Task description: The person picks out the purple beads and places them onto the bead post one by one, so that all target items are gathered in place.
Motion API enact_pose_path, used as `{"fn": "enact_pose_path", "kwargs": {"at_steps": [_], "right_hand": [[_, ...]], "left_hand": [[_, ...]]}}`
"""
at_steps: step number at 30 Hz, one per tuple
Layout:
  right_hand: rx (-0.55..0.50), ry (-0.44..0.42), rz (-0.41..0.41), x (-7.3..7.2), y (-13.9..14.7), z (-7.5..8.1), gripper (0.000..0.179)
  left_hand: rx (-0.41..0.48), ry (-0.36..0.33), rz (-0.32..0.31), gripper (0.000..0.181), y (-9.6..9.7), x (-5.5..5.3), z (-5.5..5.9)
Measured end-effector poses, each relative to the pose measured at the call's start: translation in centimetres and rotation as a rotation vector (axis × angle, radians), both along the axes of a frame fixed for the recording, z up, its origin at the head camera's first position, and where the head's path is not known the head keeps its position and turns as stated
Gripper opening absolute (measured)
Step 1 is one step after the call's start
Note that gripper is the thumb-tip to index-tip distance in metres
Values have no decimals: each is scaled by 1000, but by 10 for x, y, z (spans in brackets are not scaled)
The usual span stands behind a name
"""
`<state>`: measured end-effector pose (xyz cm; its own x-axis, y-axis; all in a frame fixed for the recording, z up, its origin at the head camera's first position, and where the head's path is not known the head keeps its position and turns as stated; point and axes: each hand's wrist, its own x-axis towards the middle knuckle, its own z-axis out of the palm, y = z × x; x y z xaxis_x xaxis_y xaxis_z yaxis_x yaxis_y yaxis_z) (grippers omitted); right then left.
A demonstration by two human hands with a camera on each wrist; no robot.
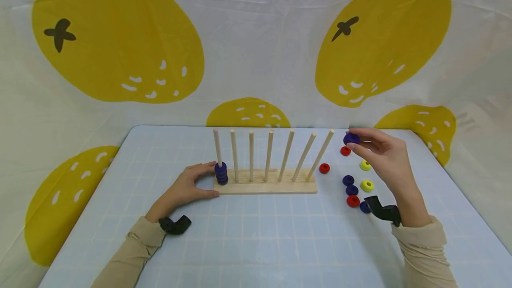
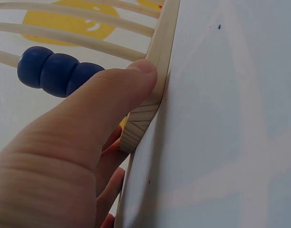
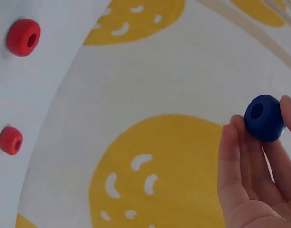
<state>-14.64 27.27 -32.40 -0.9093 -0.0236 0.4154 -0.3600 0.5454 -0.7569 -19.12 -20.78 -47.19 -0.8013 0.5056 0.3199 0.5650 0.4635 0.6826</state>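
Note:
A wooden peg stand (image 1: 266, 187) with several upright rods sits on the table. Its leftmost rod carries a stack of blue beads (image 1: 221, 174). My left hand (image 1: 187, 186) grips the left end of the base, thumb (image 2: 136, 76) along the front and fingers behind, partly hidden by the wood. Up at the right, my right hand (image 1: 386, 157) pinches a blue bead (image 3: 265, 118) between thumb and fingertips, its hole showing in the right wrist view. That bead is raised above the table, to the right of the rightmost rod (image 1: 321, 154).
Loose beads lie right of the stand: three red, among them one red bead (image 1: 324, 168) near the base, two yellow, such as this yellow bead (image 1: 366, 186), and three blue, including a blue bead (image 1: 348, 180). A lemon-print cloth (image 1: 256, 34) hangs behind the table (image 1: 248, 243).

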Motion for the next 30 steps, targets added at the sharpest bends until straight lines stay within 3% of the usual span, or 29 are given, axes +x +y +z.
{"fn": "enact_pose_path", "kwargs": {"at_steps": [23, 30], "right_hand": [[-67, 103, 198, -2, -38, 46, 36], [-181, 95, 287, -6, -51, 52, 34]], "left_hand": [[2, 3, -3, 66, -1, -1, -4], [7, -4, -12, 66, -1, -2, -4]]}}
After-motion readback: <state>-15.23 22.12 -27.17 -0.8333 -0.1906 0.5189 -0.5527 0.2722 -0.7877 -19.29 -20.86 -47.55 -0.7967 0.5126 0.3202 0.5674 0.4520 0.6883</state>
